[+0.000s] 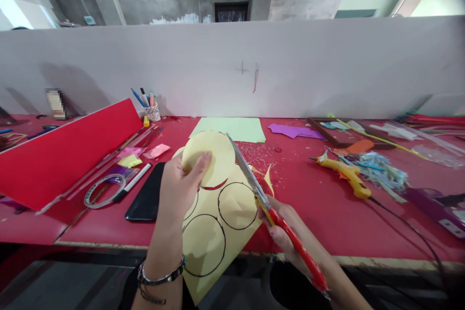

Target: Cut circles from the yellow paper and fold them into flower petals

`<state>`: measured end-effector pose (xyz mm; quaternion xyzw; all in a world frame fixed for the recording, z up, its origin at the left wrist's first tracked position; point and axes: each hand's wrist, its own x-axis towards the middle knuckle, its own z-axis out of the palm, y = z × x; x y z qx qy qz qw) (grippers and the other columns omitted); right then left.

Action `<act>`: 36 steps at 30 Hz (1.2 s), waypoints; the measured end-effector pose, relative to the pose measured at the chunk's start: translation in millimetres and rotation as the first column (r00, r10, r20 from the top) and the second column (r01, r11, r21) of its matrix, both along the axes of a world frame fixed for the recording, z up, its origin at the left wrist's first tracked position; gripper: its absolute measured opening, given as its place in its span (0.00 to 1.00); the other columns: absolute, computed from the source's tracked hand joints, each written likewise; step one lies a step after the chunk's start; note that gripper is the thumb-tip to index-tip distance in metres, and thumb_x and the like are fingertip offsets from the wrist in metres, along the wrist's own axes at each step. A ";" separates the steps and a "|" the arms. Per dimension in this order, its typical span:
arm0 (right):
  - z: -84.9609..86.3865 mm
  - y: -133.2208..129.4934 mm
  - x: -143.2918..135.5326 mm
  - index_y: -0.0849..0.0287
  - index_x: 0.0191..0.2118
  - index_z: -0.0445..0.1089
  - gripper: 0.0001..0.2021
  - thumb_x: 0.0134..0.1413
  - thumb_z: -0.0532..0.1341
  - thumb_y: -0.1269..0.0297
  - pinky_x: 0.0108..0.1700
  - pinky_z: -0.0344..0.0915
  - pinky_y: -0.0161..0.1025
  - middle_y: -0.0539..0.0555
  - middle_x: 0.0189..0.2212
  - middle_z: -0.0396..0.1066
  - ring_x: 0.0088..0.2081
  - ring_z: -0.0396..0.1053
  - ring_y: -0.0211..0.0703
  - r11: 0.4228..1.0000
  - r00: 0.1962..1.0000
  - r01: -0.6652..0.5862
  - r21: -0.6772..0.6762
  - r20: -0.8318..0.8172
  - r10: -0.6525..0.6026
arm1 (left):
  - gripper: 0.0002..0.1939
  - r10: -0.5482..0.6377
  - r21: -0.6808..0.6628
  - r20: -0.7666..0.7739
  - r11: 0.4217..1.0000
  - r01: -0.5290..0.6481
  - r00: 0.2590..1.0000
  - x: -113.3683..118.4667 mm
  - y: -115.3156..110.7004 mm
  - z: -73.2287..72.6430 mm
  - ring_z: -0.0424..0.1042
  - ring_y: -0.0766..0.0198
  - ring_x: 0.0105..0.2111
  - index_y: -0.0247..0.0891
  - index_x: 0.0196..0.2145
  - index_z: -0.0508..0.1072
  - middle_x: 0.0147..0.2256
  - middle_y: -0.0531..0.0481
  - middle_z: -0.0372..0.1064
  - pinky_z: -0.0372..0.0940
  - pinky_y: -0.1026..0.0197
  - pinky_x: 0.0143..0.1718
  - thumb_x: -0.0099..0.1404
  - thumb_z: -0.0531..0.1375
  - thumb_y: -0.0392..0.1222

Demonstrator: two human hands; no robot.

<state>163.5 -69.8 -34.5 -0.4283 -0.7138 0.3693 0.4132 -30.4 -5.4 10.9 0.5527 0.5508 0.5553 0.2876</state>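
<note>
My left hand (pixel 181 184) pinches a pale yellow paper circle (pixel 214 152), with the thumb flat on its face. My right hand (pixel 281 223) grips a pair of scissors (pixel 250 174) with red-wrapped handles. The blades look closed or nearly so, and their tips lie against the circle's upper right edge. Beneath both hands, a yellow sheet (pixel 232 247) with several circles drawn in black hangs over the table's front edge. A thin yellow paper scrap (pixel 269 181) lies to the right of the scissor blades.
Left of my hands lie a black phone (pixel 145 193), a white marker (pixel 132 182), a tape roll (pixel 104 191) and a red board (pixel 72 150). Light green paper (pixel 232 128) lies behind. A yellow glue gun (pixel 343 174) with its cord and a purple box (pixel 434 206) are at right.
</note>
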 end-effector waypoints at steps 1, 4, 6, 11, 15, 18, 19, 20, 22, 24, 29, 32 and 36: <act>-0.1 -1.3 -0.4 0.57 0.29 0.58 0.27 0.51 0.46 0.34 0.26 0.58 0.36 0.50 0.23 0.57 0.26 0.57 0.42 1.000 1.000 0.029 -0.002 0.009 -0.029 | 0.14 0.000 0.005 0.000 1.000 0.000 1.000 0.2 0.0 -0.3 0.57 0.71 0.14 0.36 0.26 0.72 0.16 0.55 0.63 0.51 0.69 0.12 0.54 0.62 0.51; -1.7 -5.7 -1.6 0.57 0.28 0.59 0.27 0.53 0.46 0.35 0.24 0.56 0.36 0.50 0.22 0.56 0.26 0.56 0.42 0.993 0.992 0.120 0.006 0.029 -0.121 | 0.15 -0.012 0.017 -0.002 1.000 0.012 1.000 0.7 0.0 -0.1 0.59 0.71 0.15 0.35 0.27 0.73 0.17 0.54 0.65 0.52 0.69 0.12 0.54 0.61 0.51; -3.6 -7.1 -2.0 0.57 0.27 0.59 0.27 0.53 0.46 0.35 0.23 0.55 0.36 0.50 0.22 0.56 0.25 0.56 0.41 0.988 0.987 0.153 0.018 0.040 -0.154 | 0.15 -0.029 0.016 -0.007 0.999 0.030 1.000 1.0 -0.1 0.3 0.59 0.71 0.16 0.34 0.27 0.74 0.18 0.54 0.65 0.54 0.70 0.13 0.54 0.61 0.51; -7.8 -3.1 -0.9 0.57 0.26 0.56 0.27 0.54 0.45 0.36 0.22 0.48 0.34 0.48 0.21 0.52 0.23 0.50 0.37 0.993 0.991 0.117 -0.025 0.063 -0.115 | 0.13 -0.051 0.013 0.001 0.999 0.051 0.999 0.9 -0.4 -0.3 0.57 0.72 0.16 0.35 0.27 0.73 0.17 0.56 0.62 0.55 0.71 0.14 0.54 0.62 0.49; -8.3 0.4 -0.3 0.57 0.25 0.53 0.26 0.55 0.44 0.37 0.23 0.47 0.35 0.47 0.21 0.50 0.23 0.47 0.36 0.997 0.997 0.047 -0.062 0.060 -0.044 | 0.13 -0.044 0.021 -0.023 0.999 0.045 0.999 0.6 -0.4 0.4 0.56 0.72 0.15 0.35 0.24 0.71 0.16 0.57 0.60 0.54 0.70 0.14 0.56 0.61 0.49; -7.6 1.0 -0.7 0.56 0.25 0.52 0.24 0.55 0.45 0.38 0.23 0.47 0.35 0.47 0.21 0.50 0.23 0.48 0.37 0.994 0.997 0.068 -0.087 0.049 -0.064 | 0.13 -0.031 0.024 -0.051 0.999 0.032 0.998 0.3 -0.2 2.9 0.56 0.72 0.15 0.35 0.23 0.71 0.16 0.56 0.61 0.53 0.69 0.14 0.56 0.61 0.49; -7.6 1.2 -0.8 0.56 0.25 0.52 0.24 0.55 0.46 0.38 0.22 0.47 0.35 0.47 0.20 0.49 0.23 0.48 0.37 0.993 0.997 0.072 -0.095 0.046 -0.068 | 0.13 -0.031 0.018 -0.062 0.999 0.032 0.998 0.1 -0.2 3.6 0.56 0.72 0.15 0.35 0.23 0.71 0.16 0.56 0.61 0.53 0.69 0.14 0.55 0.61 0.49; -7.9 1.5 -0.7 0.56 0.25 0.51 0.24 0.55 0.46 0.38 0.22 0.47 0.34 0.46 0.20 0.48 0.22 0.47 0.37 0.992 0.996 0.075 -0.099 0.046 -0.071 | 0.14 -0.031 0.015 -0.073 0.999 0.032 0.997 0.0 -0.2 4.2 0.57 0.72 0.15 0.35 0.23 0.71 0.16 0.56 0.61 0.53 0.69 0.14 0.55 0.61 0.49; -9.5 2.2 -0.3 0.56 0.24 0.51 0.24 0.54 0.46 0.37 0.21 0.46 0.34 0.46 0.20 0.47 0.22 0.47 0.36 0.992 0.996 0.072 -0.102 0.051 -0.067 | 0.14 -0.029 0.008 -0.097 1.000 0.030 0.995 -0.4 -0.1 4.5 0.58 0.71 0.15 0.35 0.23 0.70 0.16 0.56 0.62 0.54 0.69 0.14 0.55 0.60 0.50; -12.1 3.0 0.0 0.56 0.24 0.51 0.25 0.54 0.46 0.37 0.21 0.45 0.33 0.46 0.20 0.47 0.22 0.46 0.36 0.993 0.997 0.067 -0.100 0.057 -0.061 | 0.15 -0.019 0.011 -0.111 1.000 0.020 0.994 -0.9 0.1 3.9 0.58 0.71 0.15 0.35 0.23 0.70 0.17 0.55 0.63 0.54 0.69 0.15 0.56 0.60 0.50; -16.9 3.4 -1.2 0.55 0.22 0.49 0.26 0.55 0.45 0.36 0.19 0.42 0.34 0.45 0.18 0.45 0.19 0.44 0.34 0.986 0.992 0.117 -0.118 -0.028 -0.121 | 0.14 -0.030 -0.011 -0.131 1.000 0.029 0.991 -2.6 1.0 3.8 0.60 0.71 0.16 0.35 0.23 0.70 0.18 0.54 0.66 0.55 0.69 0.15 0.56 0.59 0.49; -15.7 2.8 -2.5 0.55 0.22 0.51 0.25 0.56 0.46 0.38 0.17 0.41 0.34 0.44 0.15 0.47 0.16 0.45 0.33 0.985 0.987 0.109 -0.134 -0.101 -0.123 | 0.15 0.006 -0.007 -0.143 1.000 -0.007 0.990 -3.8 2.3 3.5 0.61 0.69 0.17 0.36 0.24 0.70 0.18 0.54 0.65 0.55 0.68 0.15 0.56 0.59 0.51; -13.9 2.4 -2.9 0.56 0.24 0.57 0.22 0.58 0.48 0.43 0.14 0.42 0.33 0.43 0.12 0.49 0.13 0.44 0.31 0.983 0.969 0.107 -0.148 -0.204 -0.137 | 0.15 0.043 0.018 -0.169 0.999 -0.041 0.985 -6.0 6.9 -1.8 0.61 0.68 0.17 0.36 0.25 0.70 0.17 0.55 0.63 0.56 0.67 0.17 0.57 0.57 0.52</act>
